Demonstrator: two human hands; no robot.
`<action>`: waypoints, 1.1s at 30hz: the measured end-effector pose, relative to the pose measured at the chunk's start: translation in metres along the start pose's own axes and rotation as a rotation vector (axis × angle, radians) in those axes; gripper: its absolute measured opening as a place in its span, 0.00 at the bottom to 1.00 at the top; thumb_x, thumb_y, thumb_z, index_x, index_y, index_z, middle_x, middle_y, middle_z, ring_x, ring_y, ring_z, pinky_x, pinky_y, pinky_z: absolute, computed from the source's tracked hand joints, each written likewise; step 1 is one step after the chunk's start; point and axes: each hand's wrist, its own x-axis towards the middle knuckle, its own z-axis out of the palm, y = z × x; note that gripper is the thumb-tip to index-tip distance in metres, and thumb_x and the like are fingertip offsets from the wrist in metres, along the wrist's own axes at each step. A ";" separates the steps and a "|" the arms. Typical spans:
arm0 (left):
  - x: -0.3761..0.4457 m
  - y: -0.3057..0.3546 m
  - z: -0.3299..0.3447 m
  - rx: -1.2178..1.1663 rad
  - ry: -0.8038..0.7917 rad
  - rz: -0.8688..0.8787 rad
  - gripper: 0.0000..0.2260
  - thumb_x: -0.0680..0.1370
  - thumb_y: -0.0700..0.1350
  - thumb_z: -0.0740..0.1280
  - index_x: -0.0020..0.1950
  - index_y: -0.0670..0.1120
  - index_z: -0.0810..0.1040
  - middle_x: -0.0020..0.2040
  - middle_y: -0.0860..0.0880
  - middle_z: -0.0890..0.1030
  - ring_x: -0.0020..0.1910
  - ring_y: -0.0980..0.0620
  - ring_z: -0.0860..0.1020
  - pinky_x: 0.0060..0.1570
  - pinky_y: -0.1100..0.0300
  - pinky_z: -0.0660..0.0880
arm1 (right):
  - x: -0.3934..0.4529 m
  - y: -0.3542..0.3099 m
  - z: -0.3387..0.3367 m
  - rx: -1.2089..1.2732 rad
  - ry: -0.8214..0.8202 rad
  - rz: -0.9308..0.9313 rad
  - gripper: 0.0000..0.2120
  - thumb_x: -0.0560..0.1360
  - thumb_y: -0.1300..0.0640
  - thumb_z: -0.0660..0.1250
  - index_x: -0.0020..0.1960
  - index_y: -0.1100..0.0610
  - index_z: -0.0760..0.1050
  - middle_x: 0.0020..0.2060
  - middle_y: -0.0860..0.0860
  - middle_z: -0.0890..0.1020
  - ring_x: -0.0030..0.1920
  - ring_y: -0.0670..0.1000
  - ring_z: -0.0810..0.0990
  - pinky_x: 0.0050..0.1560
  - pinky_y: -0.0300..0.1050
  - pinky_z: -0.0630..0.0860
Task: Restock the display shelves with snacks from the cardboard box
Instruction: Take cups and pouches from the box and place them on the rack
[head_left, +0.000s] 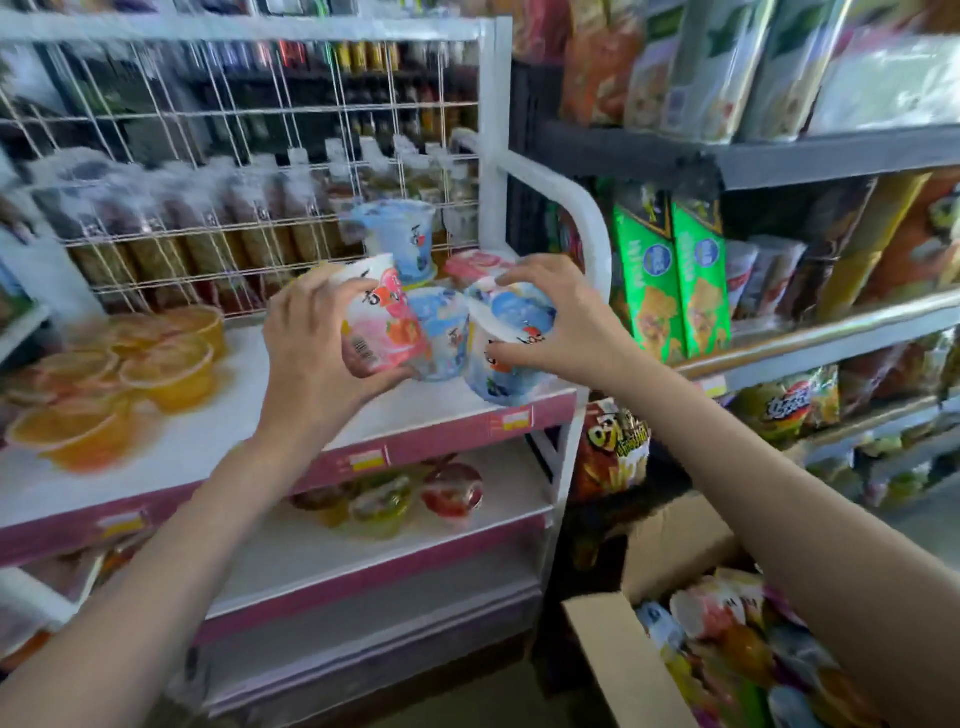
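While the left hand (317, 332) curls round the pink cup (382, 332) and the right hand (558, 317) grips a blue cup (506, 353) over the top shelf (447, 410), both tilted, each wants setting upright behind the edge, beside the standing cups (400, 241), cardboard box (618, 660) below right.

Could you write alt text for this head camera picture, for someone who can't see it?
Two bare hands set snack cups on a white display shelf: the left hand grips a pink-printed plastic cup, the right hand a blue-printed plastic cup. Orange jelly cups sit to the left; an open cardboard box of snacks stands lower right.
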 end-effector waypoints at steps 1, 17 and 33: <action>0.005 -0.007 -0.003 0.002 0.013 0.019 0.34 0.63 0.66 0.66 0.62 0.50 0.66 0.62 0.40 0.71 0.63 0.44 0.64 0.62 0.53 0.57 | 0.013 -0.008 0.001 -0.004 0.047 0.016 0.26 0.66 0.51 0.75 0.62 0.53 0.73 0.65 0.53 0.68 0.65 0.52 0.68 0.64 0.47 0.67; 0.095 -0.126 0.043 0.237 -0.225 0.048 0.32 0.60 0.38 0.79 0.61 0.46 0.74 0.66 0.36 0.66 0.62 0.33 0.60 0.58 0.33 0.66 | 0.126 -0.040 0.081 -0.543 -0.141 0.096 0.31 0.76 0.45 0.64 0.75 0.46 0.54 0.74 0.52 0.54 0.74 0.62 0.49 0.69 0.66 0.53; 0.082 -0.089 0.045 -0.023 0.054 -0.026 0.18 0.74 0.41 0.58 0.63 0.42 0.73 0.66 0.34 0.68 0.67 0.35 0.63 0.66 0.43 0.63 | 0.097 -0.017 0.061 -0.406 0.019 -0.045 0.31 0.74 0.51 0.67 0.73 0.50 0.58 0.72 0.54 0.59 0.71 0.58 0.58 0.70 0.58 0.55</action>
